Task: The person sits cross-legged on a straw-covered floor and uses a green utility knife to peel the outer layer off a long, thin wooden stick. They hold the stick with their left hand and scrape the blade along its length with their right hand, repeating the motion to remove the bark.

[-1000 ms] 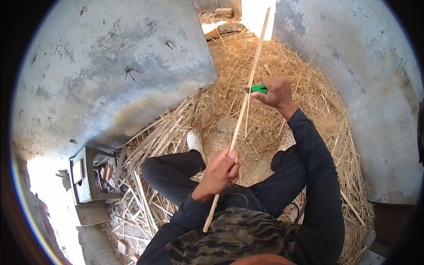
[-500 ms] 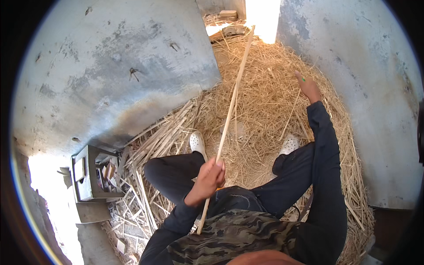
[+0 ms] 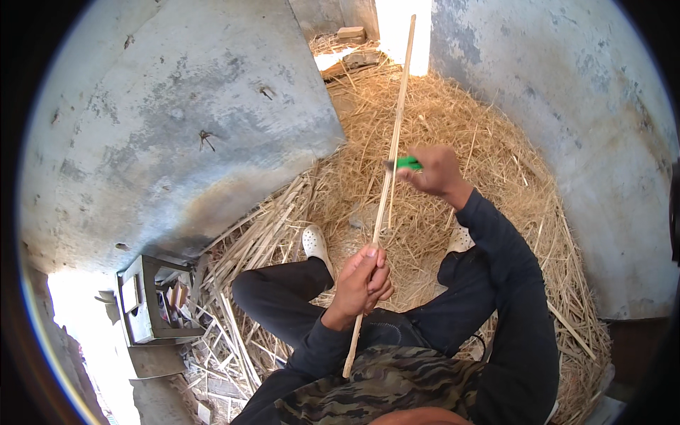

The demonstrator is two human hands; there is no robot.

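Strip, slim, pale wood (image 3: 397, 127), qty 1: upright-slanted betw. the knees, L hand (image 3: 363, 283) clamped round its lower part, R hand (image 3: 433, 171) closed on green utility knife (image 3: 409, 163), blade at strip approx. mid-length; vs. 0.5 s ago, R hand is back in from far R, where it was well apart from strip. Edges: strip's upper end overlaps bright opening (image 3: 418, 53) in view, lower end over camo garment (image 3: 397, 379); open room over shavings (image 3: 460, 134) either side, betw. L wall (image 3: 234, 92) & R wall (image 3: 567, 156).
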